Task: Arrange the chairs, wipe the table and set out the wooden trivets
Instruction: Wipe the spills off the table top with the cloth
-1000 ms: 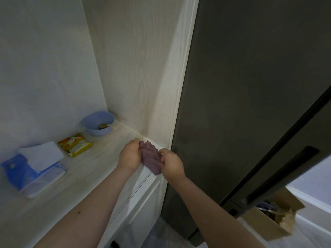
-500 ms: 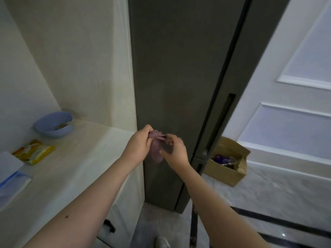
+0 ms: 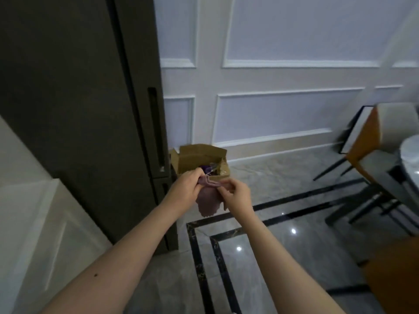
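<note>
Above glossy marble floor (image 3: 260, 257), left hand (image 3: 186, 191) and right hand (image 3: 235, 198), arms outstretched, pinch a mauve cloth (image 3: 208, 200).

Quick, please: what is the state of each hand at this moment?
Left hand: its fingers grip the purple cloth.
Right hand: its fingers pinch the same cloth at its top edge.

Left hand (image 3: 184, 191) and right hand (image 3: 235, 197) pinch mauve cloth (image 3: 208, 201); chair (image 3: 371, 143) right.

Table (image 3: 409, 152) cut off at right; box (image 3: 199, 158) contents unclear
</note>
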Demonstrator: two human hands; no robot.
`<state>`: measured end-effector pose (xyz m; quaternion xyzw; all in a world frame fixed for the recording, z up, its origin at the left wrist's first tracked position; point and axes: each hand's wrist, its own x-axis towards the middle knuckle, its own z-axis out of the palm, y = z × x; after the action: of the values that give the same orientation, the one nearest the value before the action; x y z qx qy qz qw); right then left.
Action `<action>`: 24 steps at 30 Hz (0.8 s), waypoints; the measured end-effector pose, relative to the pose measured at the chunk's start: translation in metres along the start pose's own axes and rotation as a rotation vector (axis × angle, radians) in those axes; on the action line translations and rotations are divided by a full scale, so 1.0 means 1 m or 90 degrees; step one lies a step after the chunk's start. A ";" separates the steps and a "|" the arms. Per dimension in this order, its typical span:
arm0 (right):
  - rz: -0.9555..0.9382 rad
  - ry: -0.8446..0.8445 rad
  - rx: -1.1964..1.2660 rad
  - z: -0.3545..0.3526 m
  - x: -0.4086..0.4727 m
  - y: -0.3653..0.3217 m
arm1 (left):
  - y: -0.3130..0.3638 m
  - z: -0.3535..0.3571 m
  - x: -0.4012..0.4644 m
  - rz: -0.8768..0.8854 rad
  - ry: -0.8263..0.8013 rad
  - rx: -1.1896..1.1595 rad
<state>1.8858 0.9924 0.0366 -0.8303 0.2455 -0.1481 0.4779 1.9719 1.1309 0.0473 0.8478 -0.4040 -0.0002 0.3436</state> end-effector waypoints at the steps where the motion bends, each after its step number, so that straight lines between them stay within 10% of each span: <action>1: 0.008 0.019 -0.008 -0.014 0.000 0.008 | 0.009 0.012 0.009 0.012 -0.009 -0.001; 13: 0.143 0.131 -0.049 -0.207 0.007 0.125 | 0.143 0.188 0.110 0.020 -0.093 -0.067; 24: 0.191 0.239 -0.037 -0.310 0.023 0.195 | 0.225 0.306 0.177 -0.237 -0.233 -0.328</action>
<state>1.7037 0.6738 0.0228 -0.7556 0.4549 -0.2198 0.4169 1.8517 0.7326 -0.0064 0.7781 -0.2845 -0.3163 0.4622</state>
